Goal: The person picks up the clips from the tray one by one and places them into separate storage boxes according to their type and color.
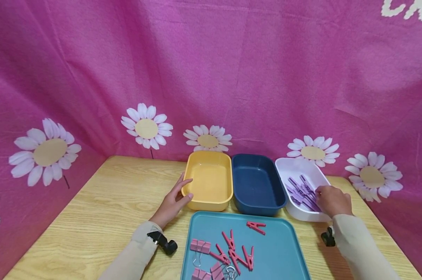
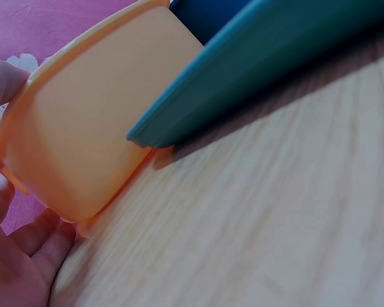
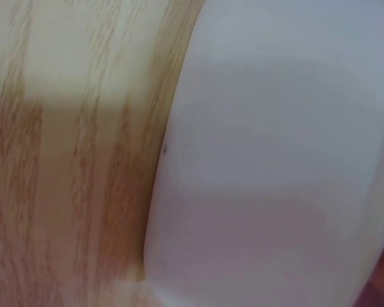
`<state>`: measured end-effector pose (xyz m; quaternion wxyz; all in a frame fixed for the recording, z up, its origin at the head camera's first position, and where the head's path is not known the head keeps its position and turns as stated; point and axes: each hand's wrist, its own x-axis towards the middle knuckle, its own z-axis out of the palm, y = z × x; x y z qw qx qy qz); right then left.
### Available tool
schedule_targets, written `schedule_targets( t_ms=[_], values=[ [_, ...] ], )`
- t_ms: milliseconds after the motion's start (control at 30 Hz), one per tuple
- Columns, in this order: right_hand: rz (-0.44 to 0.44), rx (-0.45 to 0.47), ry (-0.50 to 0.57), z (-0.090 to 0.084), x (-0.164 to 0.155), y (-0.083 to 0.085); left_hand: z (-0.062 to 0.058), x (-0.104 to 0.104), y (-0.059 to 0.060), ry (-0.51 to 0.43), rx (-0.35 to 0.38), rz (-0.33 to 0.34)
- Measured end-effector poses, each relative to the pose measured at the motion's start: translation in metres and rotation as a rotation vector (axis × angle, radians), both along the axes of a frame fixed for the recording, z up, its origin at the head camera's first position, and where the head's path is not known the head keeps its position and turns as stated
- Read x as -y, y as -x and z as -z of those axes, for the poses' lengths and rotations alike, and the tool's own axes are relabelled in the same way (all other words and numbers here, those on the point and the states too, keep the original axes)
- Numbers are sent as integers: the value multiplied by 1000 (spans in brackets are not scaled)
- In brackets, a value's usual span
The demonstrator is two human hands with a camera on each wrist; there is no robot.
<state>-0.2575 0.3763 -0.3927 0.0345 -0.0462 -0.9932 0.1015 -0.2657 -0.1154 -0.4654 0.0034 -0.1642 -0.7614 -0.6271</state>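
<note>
My left hand (image 1: pixel 171 203) rests at the left side of a yellow bin (image 1: pixel 207 205), thumb and forefinger over its rim. In the left wrist view, other fingers (image 2: pixel 51 246) touch the bin's lower outer side. My right hand (image 1: pixel 334 200) is at the front right of a white bin (image 1: pixel 303 214), knuckles up and fingers bent down inside the rim. Purple clothespins (image 1: pixel 302 190) lie heaped in that bin beside the fingers. The right fingertips are hidden, so whether they pinch a clothespin cannot be seen. The right wrist view shows mostly the white bin's outer wall (image 3: pixel 269 153).
A navy bin (image 1: pixel 259 208) stands between the yellow and white bins. In front lies a teal tray (image 1: pixel 274 252) with several red clothespins (image 1: pixel 250 257) and pink binder clips (image 1: pixel 200 245). All stand on a wooden table (image 1: pixel 92 210), backed by a pink flowered cloth (image 1: pixel 249 77).
</note>
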Motion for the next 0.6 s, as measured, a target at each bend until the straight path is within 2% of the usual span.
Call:
schedule_targets(
  t_ms=[233,500,600],
  values=[
    [-10,-21,35,-1,0,-3,-1,0,-1,4,0,10],
    [-43,-98,93,-6,7,-15,-28,-1,-17,26,10,37],
    [-47,-123,121,-10,13,-20,-31,-1,-20,41,11,35]
  ],
)
